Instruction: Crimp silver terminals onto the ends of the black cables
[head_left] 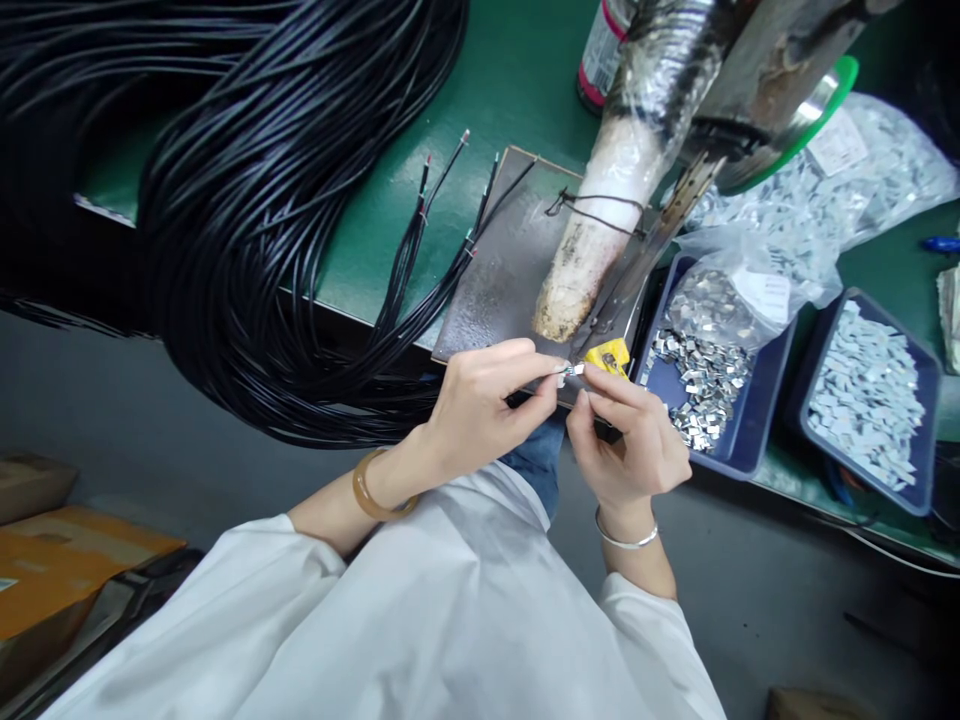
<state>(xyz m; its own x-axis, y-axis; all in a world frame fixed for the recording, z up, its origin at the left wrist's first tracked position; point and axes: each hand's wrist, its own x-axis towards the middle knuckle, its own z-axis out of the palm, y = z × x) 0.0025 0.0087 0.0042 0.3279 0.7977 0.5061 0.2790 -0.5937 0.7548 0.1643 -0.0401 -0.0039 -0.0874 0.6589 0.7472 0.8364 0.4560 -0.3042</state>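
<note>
Above the table's front edge, my left hand (pixel 499 400) pinches a cable end, with bits of coloured wire at the fingertips. A small silvery connector (pixel 574 370) sits at that end, between my two hands. My right hand (pixel 634 435) has its thumb and index finger closed at the connector's other side, the remaining fingers curled. Just behind the fingertips is a yellow piece (pixel 609 356) at the foot of a soldering stand. A white wrapped, stained cone-shaped pipe (pixel 585 230) rises over a dark metal plate (pixel 487 285).
A large bundle of black cables (pixel 247 200) drapes over the green table (pixel 360 250) at left, stripped ends lying near the plate. On the right are a blue tray (pixel 772 390) of metal shells, another tray (pixel 930 430) of pale connector parts and plastic bags (pixel 892 170). A bottle (pixel 600 55) stands behind.
</note>
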